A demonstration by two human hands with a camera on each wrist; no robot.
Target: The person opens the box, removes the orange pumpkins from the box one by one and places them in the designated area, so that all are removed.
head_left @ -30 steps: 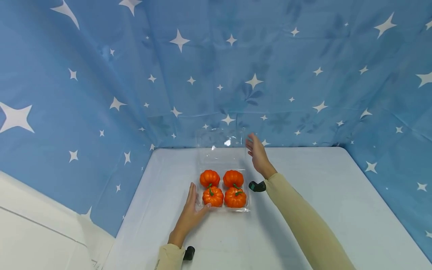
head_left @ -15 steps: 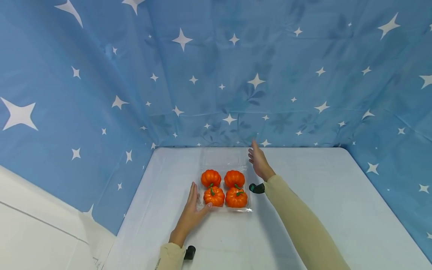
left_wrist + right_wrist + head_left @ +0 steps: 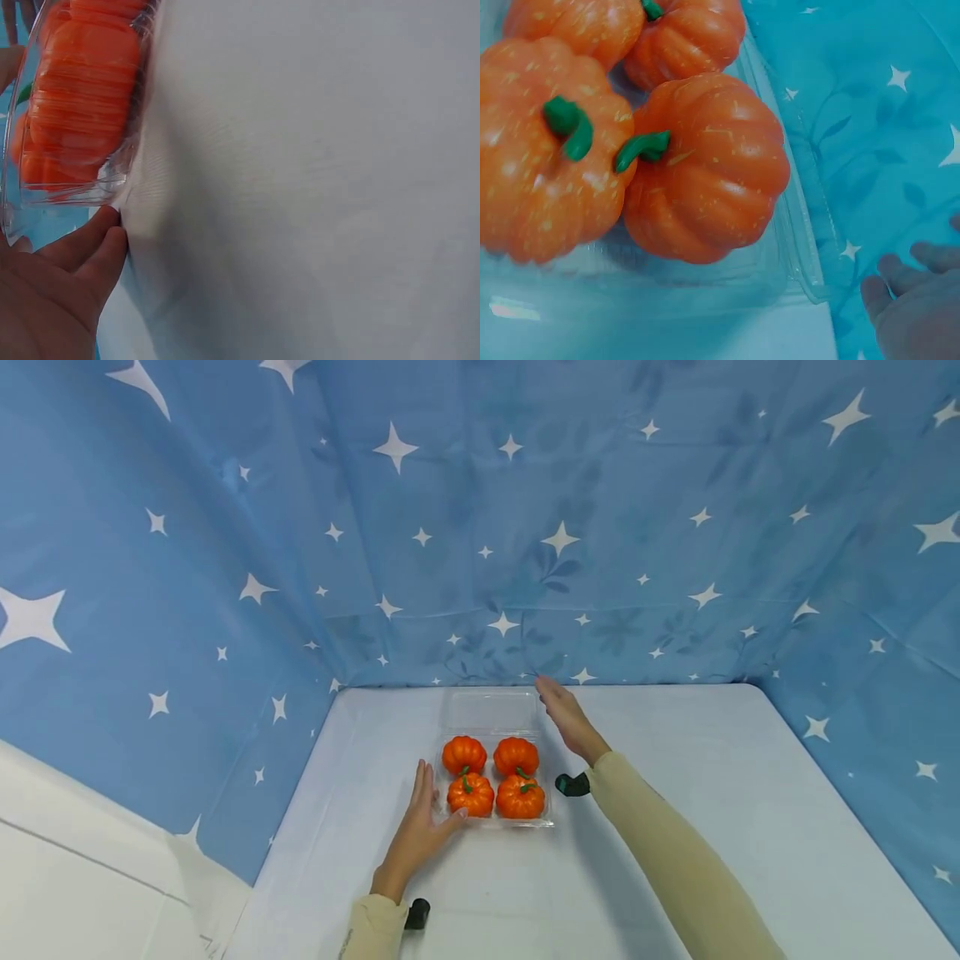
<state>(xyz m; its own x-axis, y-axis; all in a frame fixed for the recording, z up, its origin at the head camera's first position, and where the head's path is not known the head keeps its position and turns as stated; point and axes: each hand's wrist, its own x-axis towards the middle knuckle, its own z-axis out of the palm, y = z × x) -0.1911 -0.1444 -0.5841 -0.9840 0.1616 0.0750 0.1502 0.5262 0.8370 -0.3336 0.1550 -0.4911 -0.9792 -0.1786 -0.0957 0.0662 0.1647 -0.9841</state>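
4 orange pumpkins (image 3: 470,796) with green stems sit in 2 rows of 2 inside a clear box (image 3: 517,824) on the white surface (image 3: 675,793), the see-through lid (image 3: 490,712) tipped back at the far side. The person's left hand (image 3: 418,837), fingers straight and thumb spread, touches the box's near left corner. The right hand (image 3: 567,720), fingers stretched out, is beside the lid's right edge; whether they touch, I can't tell. Starry blue cloth (image 3: 645,510) hangs behind.

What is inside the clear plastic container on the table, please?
Four orange pumpkins sit inside the clear plastic container, in two rows of two. Whatever lies directly beneath the pumpkins cannot be seen, because they cover it.
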